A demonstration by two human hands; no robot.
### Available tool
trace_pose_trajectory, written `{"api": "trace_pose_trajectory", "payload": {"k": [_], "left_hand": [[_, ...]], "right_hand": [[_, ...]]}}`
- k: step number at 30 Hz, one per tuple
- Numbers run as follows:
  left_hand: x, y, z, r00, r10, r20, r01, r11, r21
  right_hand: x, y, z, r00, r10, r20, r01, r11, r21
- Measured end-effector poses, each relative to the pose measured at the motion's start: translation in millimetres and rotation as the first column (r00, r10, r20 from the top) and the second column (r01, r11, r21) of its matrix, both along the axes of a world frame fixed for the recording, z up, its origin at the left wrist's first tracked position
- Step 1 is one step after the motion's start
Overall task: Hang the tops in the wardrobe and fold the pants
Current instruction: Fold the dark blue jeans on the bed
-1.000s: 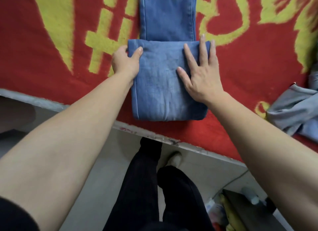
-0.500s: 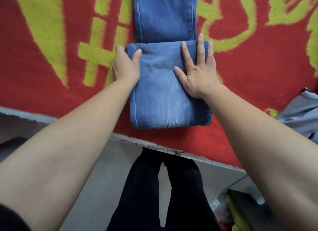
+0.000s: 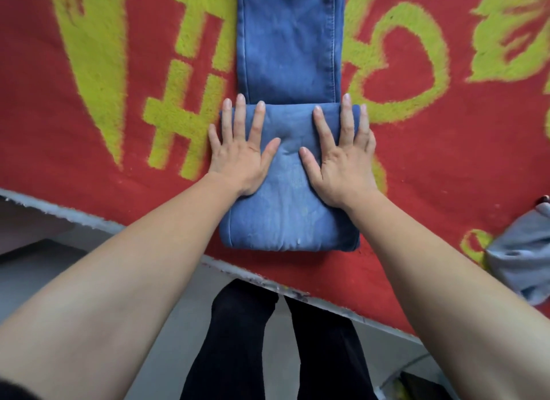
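Observation:
Blue jeans (image 3: 290,218) lie on a red blanket, the near part folded into a thick rectangle and a long unfolded leg section (image 3: 290,39) running away from me. My left hand (image 3: 241,149) presses flat on the left side of the folded part, fingers straight and spread. On the right side my right hand (image 3: 342,155) presses flat in the same way, its fingertips reaching the far fold edge.
The red blanket (image 3: 446,167) with yellow-green patterns covers a bed whose near edge (image 3: 89,221) runs diagonally. A grey garment (image 3: 520,250) lies bunched at the right edge. My black-trousered legs (image 3: 276,340) stand on the grey floor below.
My left hand has gone from gripping the fold's left edge to lying flat on top. The right hand stays pressed flat. The view has shifted slightly.

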State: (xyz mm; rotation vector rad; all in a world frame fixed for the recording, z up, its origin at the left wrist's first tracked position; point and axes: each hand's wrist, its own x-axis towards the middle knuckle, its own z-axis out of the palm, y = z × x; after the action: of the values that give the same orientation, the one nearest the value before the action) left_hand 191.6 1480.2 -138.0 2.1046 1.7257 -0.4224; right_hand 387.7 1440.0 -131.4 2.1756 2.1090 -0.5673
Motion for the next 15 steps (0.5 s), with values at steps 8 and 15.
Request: {"api": "trace_pose_trajectory", "payload": {"k": [8,15], "left_hand": [[-2.2,56.5,1.0,0.841,0.361,0.403,-0.415,0.908,0.053],[28.1,191.9,-8.0,-0.092,0.714,0.694,-0.418,0.605,-0.678]], "right_hand": [[21.2,88.2,5.3,0.816,-0.398,-0.419,0.463,0.884,0.063],[36.6,249.4,-45.2,0.258,-0.621,-0.74,0.404,0.765,-0.501]]}}
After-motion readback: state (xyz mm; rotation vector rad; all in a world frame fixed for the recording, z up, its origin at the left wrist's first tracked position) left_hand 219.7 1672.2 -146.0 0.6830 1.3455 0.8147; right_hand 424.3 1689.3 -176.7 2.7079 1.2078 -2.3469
